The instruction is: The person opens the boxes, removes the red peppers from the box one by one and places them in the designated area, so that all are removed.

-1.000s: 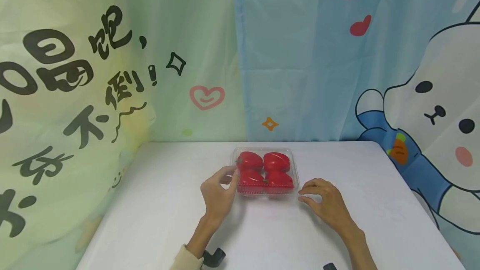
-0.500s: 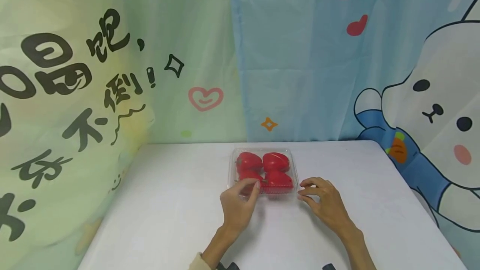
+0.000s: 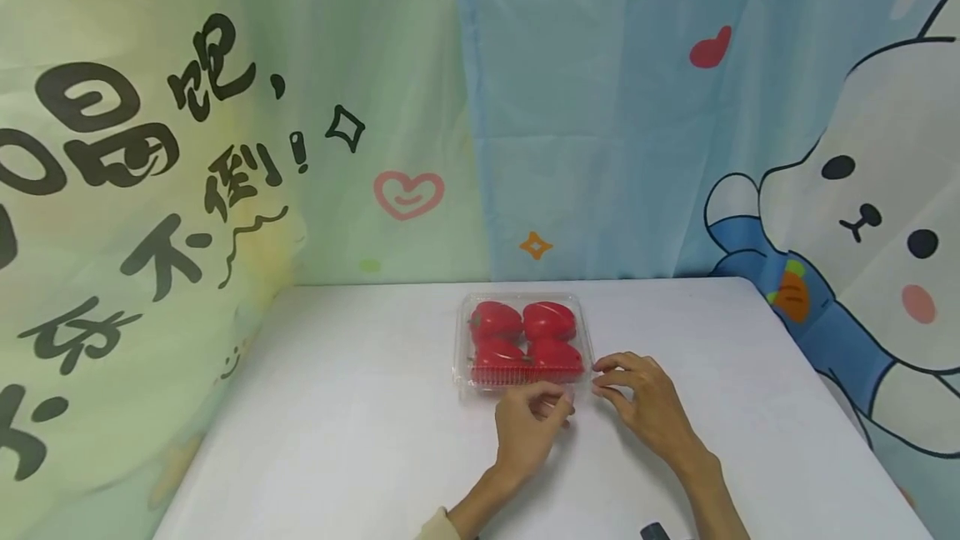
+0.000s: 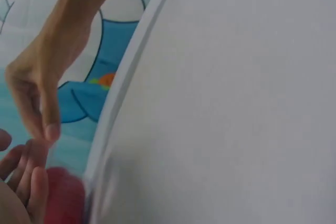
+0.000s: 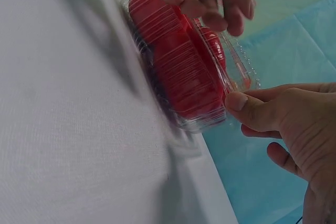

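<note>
Item one, as I read it from my station: a clear plastic container (image 3: 462, 348), centre of the head view, set down on the white desk (image 3: 360, 407) towards its far edge. Contents: four smooth, red, tomato-like pieces (image 3: 549, 321), two rows of two. Long axis: in the head view the broader span runs left to right, though the slant of the view keeps me from being sure which side is longer. Item two: the right hand (image 3: 645, 398), at the container's lower-right corner, thumb and fingers pinching its clear rim, as the right wrist view shows. Item three: the left hand (image 3: 528, 423), just below the container's near edge, fingers loosely bent with a small gap to the thumb; I see nothing held, and whether the fingertips touch the plastic I cannot tell. Governing relation, in my judgement: the container lies up-frame of the left hand and up and to the left of the right, which is the nearer, being in contact. Also listed: a beige sleeve (image 3: 438, 526), bottom of the frame; a printed curtain (image 3: 405, 107) behind, with a white cartoon animal (image 3: 885, 132) at right.
</note>
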The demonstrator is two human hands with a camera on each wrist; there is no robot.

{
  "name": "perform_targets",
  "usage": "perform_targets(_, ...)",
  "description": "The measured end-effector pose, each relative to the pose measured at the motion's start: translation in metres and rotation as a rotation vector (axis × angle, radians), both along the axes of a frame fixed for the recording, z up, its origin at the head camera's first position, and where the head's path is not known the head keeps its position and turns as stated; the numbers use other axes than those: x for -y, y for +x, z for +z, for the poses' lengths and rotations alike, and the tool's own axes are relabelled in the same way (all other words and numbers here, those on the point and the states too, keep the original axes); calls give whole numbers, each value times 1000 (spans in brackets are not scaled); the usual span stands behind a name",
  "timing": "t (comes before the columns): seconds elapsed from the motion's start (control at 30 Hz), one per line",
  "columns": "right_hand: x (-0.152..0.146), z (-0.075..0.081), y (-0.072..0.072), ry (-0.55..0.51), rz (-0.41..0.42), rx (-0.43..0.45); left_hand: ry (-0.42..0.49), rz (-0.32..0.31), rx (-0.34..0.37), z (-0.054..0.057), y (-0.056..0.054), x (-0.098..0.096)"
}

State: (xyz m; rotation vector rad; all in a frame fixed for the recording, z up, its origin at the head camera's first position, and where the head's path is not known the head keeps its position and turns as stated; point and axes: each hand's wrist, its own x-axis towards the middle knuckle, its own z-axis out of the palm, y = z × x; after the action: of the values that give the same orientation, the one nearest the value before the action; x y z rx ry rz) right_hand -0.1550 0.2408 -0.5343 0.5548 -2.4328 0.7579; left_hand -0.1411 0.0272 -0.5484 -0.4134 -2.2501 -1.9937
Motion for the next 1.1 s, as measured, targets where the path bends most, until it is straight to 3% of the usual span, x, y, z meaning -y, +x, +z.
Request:
perform_targets(0.27, 2, 1, -2, -14, 38, -5, 140, -85, 247, -22, -4, -17)
perform_targets(0.4, 1, 0, -2, -10, 36, -2, 239, -95, 328, -29, -7, -24)
perform_targets(0.87, 0, 1, -2, -10, 27, -7, 370, 6, 382, -28, -9, -45)
perform_targets(1.1, 1, -2, -2, -15, 32, -19, 420, 62, 333, -29, -7, -53)
